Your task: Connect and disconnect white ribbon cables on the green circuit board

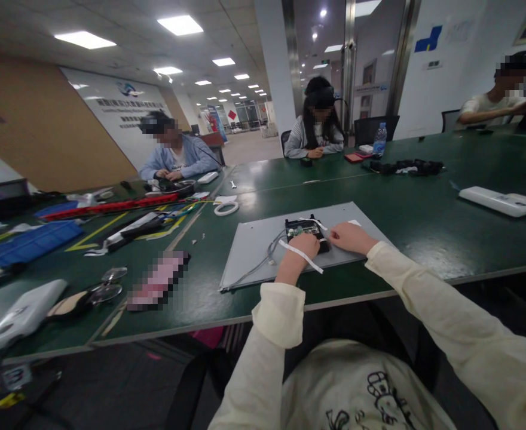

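A black device casing (325,245) with its circuit board (297,230) exposed lies on a light grey panel (244,251) near the table's front edge. My left hand (305,243) rests at the casing's near side, its fingers curled and closed; what they grip is hidden. A white strip (308,260) lies across the back of that hand. To the right of the casing, my right hand (351,237) is closed in a pinch, fingertips by its edge; anything in them is too small to make out. Behind the casing is another pale strip (315,223). A grey cable (256,266) runs leftward from the device.
Left of the panel are a pink phone (159,280), glasses (109,283), a white power bank (23,315), a tape roll (226,208) and a blue tray (34,242). A white device (497,200) lies right. People sit across the table, near a water bottle (380,141).
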`<control>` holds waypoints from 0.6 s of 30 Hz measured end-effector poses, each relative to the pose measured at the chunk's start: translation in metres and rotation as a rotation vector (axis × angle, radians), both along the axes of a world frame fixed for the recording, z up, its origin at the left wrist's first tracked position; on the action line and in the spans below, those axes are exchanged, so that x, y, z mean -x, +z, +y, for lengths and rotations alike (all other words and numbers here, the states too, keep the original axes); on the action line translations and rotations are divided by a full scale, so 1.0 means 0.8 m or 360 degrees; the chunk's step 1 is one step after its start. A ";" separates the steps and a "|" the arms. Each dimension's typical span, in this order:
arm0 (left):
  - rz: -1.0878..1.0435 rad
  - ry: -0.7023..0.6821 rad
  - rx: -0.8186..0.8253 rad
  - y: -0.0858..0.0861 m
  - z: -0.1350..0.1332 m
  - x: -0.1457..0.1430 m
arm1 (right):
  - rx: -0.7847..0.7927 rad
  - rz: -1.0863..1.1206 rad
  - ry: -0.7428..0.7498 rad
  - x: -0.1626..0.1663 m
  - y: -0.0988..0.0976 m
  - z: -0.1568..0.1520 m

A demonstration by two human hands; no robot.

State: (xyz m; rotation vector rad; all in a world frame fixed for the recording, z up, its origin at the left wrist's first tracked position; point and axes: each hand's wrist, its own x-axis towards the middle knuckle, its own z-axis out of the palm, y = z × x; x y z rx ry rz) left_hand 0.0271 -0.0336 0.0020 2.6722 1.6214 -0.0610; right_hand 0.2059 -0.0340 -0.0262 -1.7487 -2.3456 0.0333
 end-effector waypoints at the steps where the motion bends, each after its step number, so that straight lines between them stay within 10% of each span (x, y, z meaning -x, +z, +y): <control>1: -0.0010 0.0037 0.0003 -0.001 0.000 0.000 | -0.0009 -0.0026 -0.0017 -0.002 0.001 -0.002; 11: -0.0095 0.0168 0.0002 -0.007 -0.003 0.010 | -0.0171 0.0400 0.0027 -0.003 0.012 -0.017; 18: -0.0095 0.0184 0.0092 -0.003 -0.006 0.012 | 0.0325 0.1330 0.0416 0.046 0.012 -0.084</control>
